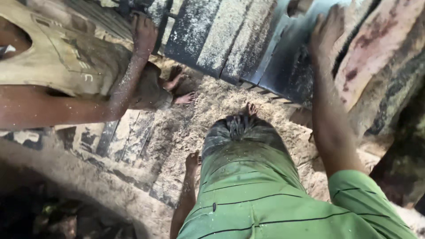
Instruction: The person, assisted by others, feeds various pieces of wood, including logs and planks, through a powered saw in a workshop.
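The right hand point(326, 33) lies flat, fingers together, on a big log point(376, 48) at upper right — beside a dusty dark plank point(212, 35). A co-worker's hand point(142, 31) rests on it. Sawdust point(199, 115) covers the ground.

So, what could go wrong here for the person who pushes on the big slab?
Bare feet stand in loose sawdust beside the heavy slab; a slip could trap toes under it. The right hand presses the rough surface, so splinters seem likely. A co-worker's hand rests on the boards nearby and could be pinched.
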